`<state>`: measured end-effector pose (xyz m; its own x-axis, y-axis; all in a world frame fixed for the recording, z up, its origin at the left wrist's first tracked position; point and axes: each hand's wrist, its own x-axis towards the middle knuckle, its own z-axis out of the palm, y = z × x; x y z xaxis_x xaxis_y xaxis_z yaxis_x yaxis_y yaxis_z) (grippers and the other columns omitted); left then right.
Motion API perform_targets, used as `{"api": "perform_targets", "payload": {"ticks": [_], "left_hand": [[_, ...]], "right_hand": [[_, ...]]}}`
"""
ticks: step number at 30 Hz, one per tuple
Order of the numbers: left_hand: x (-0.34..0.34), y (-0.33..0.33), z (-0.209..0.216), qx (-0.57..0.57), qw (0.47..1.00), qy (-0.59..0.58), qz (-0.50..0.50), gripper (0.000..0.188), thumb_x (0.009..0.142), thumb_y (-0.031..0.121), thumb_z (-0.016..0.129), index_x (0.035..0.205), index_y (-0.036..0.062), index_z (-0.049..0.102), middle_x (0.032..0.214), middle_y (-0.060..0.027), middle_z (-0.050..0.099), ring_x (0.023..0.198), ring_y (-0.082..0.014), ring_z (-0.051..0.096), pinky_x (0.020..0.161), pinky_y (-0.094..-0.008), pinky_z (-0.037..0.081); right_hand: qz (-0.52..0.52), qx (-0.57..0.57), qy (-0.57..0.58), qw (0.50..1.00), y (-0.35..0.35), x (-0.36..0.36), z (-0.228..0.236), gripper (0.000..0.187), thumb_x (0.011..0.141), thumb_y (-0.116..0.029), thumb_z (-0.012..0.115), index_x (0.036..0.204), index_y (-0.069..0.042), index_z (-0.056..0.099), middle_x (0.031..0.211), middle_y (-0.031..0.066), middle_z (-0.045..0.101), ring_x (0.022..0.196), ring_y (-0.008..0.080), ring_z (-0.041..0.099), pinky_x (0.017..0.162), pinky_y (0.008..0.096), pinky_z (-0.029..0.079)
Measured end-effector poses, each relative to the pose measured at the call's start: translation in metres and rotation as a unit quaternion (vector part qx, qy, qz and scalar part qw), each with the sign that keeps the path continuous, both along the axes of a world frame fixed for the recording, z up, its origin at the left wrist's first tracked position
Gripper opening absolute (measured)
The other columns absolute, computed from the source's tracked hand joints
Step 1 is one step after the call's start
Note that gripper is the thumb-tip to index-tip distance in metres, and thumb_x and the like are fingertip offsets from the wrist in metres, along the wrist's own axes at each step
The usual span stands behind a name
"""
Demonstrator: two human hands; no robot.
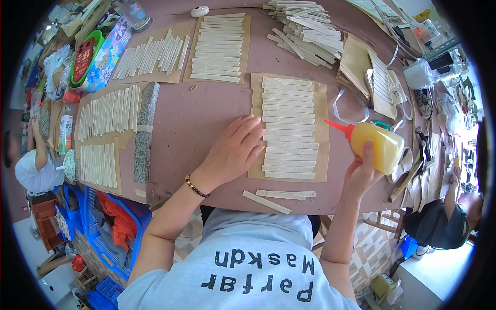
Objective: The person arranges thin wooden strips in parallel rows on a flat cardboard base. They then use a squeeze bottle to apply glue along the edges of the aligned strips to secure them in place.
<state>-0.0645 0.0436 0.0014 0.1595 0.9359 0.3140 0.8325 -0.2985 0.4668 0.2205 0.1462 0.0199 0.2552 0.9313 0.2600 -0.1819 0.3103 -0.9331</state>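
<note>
Currently, my left hand (pixel 235 147) lies, fingers slightly spread, at the left edge of the strips (pixel 288 127) on the card (pixel 322 155), which is flat on the table (pixel 178 134) before me; this likely steadies the row. My right hand (pixel 362 168) grips the bottle (pixel 383 147), thumb against its side, other fingers mostly hidden, and holds it tilted, apparently so that the red nozzle (pixel 344 129) points leftward, its tip near the strips' right ends.
</note>
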Motion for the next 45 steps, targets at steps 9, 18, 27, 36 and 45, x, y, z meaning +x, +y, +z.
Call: {"api": "perform_targets", "payload": {"ticks": [9, 18, 27, 36, 45], "left_hand": [[0.009, -0.009, 0.003, -0.010, 1.000, 0.016, -0.013, 0.038, 0.092, 0.016, 0.070, 0.126, 0.0024, 0.060, 0.141, -0.0137, 0.055, 0.134, -0.0335, 0.051, 0.114, -0.0476, 0.041], [0.011, -0.007, 0.000, -0.008, 0.999, 0.044, -0.011, 0.039, 0.091, 0.017, 0.070, 0.127, 0.0034, 0.061, 0.143, -0.0112, 0.056, 0.137, -0.0315, 0.048, 0.115, -0.0475, 0.039], [0.012, -0.005, -0.001, 0.007, 0.998, 0.057, -0.009, 0.038, 0.092, 0.018, 0.069, 0.126, 0.0036, 0.061, 0.138, -0.0105, 0.057, 0.133, -0.0306, 0.050, 0.114, -0.0468, 0.040], [0.013, -0.006, -0.004, 0.011, 0.998, 0.064, -0.010, 0.036, 0.092, 0.018, 0.067, 0.124, 0.0033, 0.061, 0.136, -0.0109, 0.057, 0.132, -0.0303, 0.050, 0.114, -0.0476, 0.041], [0.013, -0.004, -0.005, 0.028, 0.998, 0.051, -0.005, 0.034, 0.093, 0.018, 0.067, 0.122, 0.0020, 0.061, 0.135, -0.0129, 0.058, 0.131, -0.0307, 0.052, 0.114, -0.0490, 0.041]], "right_hand": [[0.022, -0.040, 0.014, 0.999, -0.011, -0.013, -0.003, 0.049, 0.090, -0.004, 0.078, 0.132, 0.000, 0.055, 0.124, 0.0127, 0.066, 0.113, 0.0229, 0.066, 0.098, 0.0383, 0.056], [0.020, -0.047, -0.045, 0.998, -0.011, -0.011, -0.007, 0.048, 0.089, -0.002, 0.078, 0.132, 0.000, 0.055, 0.125, 0.0132, 0.066, 0.113, 0.0223, 0.065, 0.101, 0.0374, 0.054], [0.065, -0.019, -0.098, 0.993, -0.017, -0.033, -0.003, 0.043, 0.093, 0.000, 0.072, 0.133, 0.001, 0.055, 0.128, 0.0140, 0.065, 0.116, 0.0234, 0.064, 0.098, 0.0377, 0.055], [0.120, -0.006, -0.131, 0.984, -0.025, -0.067, -0.002, 0.047, 0.088, -0.007, 0.080, 0.128, 0.002, 0.059, 0.128, 0.0157, 0.068, 0.114, 0.0230, 0.065, 0.101, 0.0358, 0.052], [0.155, -0.006, -0.145, 0.977, -0.030, -0.090, 0.005, 0.048, 0.087, -0.009, 0.082, 0.127, 0.003, 0.060, 0.127, 0.0158, 0.068, 0.113, 0.0231, 0.066, 0.099, 0.0370, 0.053]]}}
